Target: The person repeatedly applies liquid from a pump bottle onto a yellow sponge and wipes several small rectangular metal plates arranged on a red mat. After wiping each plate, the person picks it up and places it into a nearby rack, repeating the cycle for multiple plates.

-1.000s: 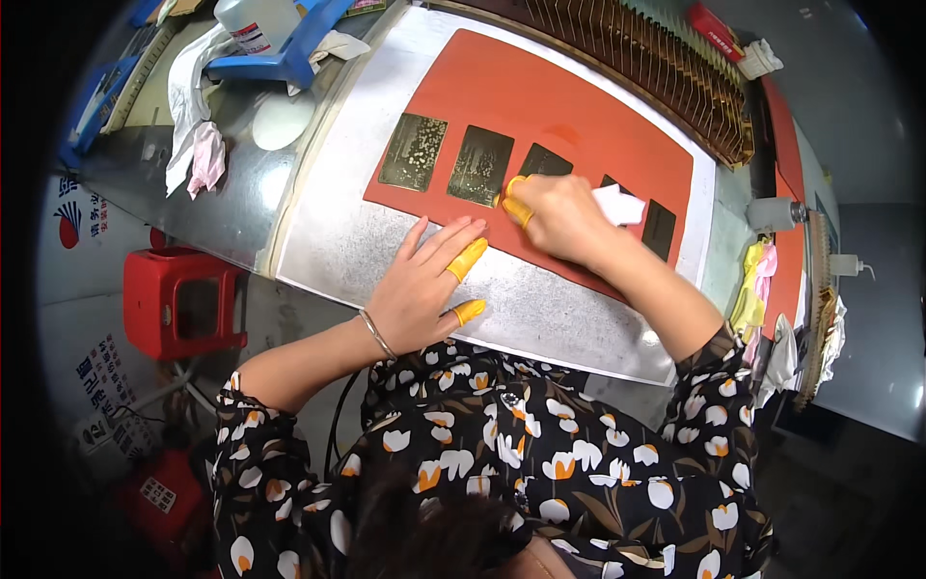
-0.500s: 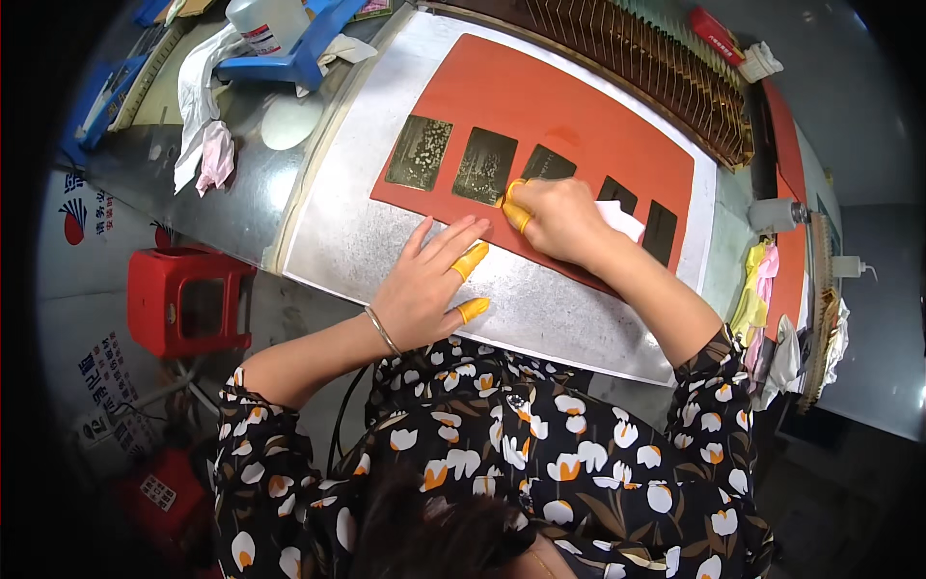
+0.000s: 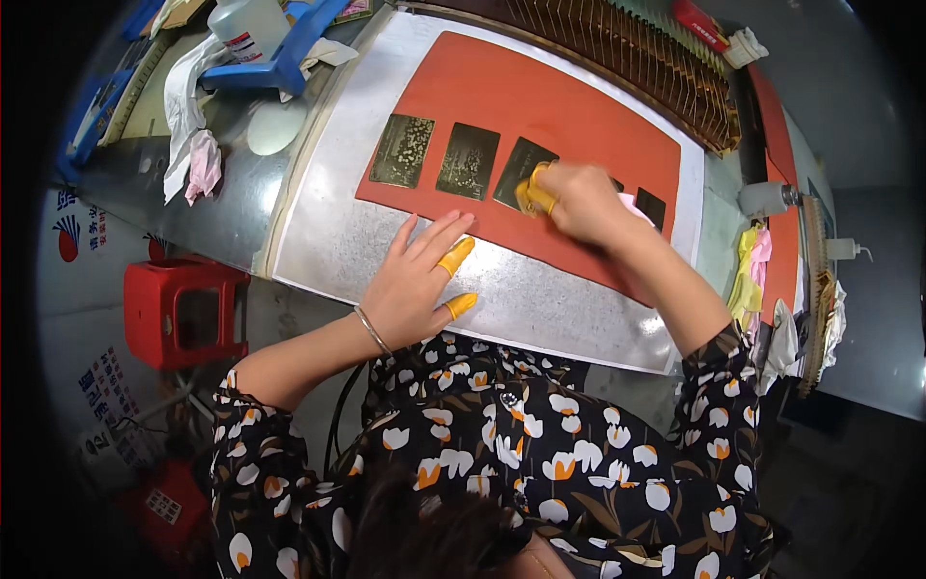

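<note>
A red-orange mat (image 3: pixel 463 82) lies on a white-edged metal board (image 3: pixel 555 294), with several dark rectangular cards in a row on it. Pale speckles cover the leftmost card (image 3: pixel 403 151) and the second card (image 3: pixel 468 160). Yellow finger covers sit on fingers of both hands. My right hand (image 3: pixel 590 205) is closed, its fingertips at the third card (image 3: pixel 521 172); a pale pink-white cloth (image 3: pixel 632 205) sticks out of the fist. It hides much of the card beyond; the rightmost card (image 3: pixel 652 206) shows past my wrist. My left hand (image 3: pixel 417 280) rests with fingers spread at the mat's near edge.
A rack of thin upright plates (image 3: pixel 617 68) runs along the far edge. At the upper left, a white bottle (image 3: pixel 249 29) stands in a blue holder (image 3: pixel 280 72), near crumpled cloths (image 3: pixel 204 164). Another bottle (image 3: pixel 767 198) stands right. A red stool (image 3: pixel 183 309) is at lower left.
My right hand has moved from the second card to the third, uncovering the second card's lower corner. My left hand stays at the mat's near edge. The whole view has shifted slightly.
</note>
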`<action>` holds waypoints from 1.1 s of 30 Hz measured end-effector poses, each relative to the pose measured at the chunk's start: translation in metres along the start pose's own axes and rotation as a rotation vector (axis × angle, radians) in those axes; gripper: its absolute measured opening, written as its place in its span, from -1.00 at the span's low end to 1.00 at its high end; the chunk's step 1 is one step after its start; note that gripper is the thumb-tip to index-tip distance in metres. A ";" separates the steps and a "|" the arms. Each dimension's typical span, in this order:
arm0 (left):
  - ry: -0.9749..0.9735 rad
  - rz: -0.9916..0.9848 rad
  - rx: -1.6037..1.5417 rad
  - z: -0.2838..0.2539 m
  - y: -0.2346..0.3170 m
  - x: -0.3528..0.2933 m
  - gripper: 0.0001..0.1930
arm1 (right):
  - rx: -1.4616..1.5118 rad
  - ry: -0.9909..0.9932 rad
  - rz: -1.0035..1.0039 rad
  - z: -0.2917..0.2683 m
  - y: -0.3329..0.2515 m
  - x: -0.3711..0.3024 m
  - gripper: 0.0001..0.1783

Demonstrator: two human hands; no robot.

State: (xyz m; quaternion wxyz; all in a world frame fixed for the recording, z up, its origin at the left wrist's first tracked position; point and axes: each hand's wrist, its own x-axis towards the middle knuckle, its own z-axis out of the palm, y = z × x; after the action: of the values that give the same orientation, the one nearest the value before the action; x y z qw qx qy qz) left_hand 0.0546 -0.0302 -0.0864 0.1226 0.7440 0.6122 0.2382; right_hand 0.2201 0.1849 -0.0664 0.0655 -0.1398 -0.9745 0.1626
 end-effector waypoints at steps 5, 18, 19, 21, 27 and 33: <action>-0.006 0.000 0.010 0.000 0.000 -0.001 -0.43 | 0.011 -0.060 -0.130 0.007 -0.009 -0.008 -0.88; 0.062 0.053 -0.081 0.009 0.020 0.023 -0.42 | 0.142 0.121 0.476 -0.067 0.024 -0.077 -0.81; 0.047 0.074 -0.122 0.015 0.028 0.032 -0.42 | 0.231 0.135 0.661 -0.076 0.028 -0.070 -0.79; -0.003 0.132 -0.117 0.020 0.047 0.057 -0.41 | 0.234 0.225 0.568 -0.053 0.045 -0.070 -0.79; -0.139 0.048 -0.056 0.034 0.062 0.084 -0.37 | 0.045 0.153 0.384 -0.020 0.061 -0.040 -0.86; -0.060 0.062 0.044 0.040 0.063 0.081 -0.37 | 0.007 0.125 0.159 -0.018 0.069 -0.028 -0.90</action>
State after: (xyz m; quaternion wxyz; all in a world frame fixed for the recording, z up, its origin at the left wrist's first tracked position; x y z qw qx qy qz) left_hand 0.1401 0.0389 -0.0744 0.1171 0.7719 0.5900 0.2060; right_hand 0.2674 0.2446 -0.0750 0.1137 -0.2265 -0.9538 0.1615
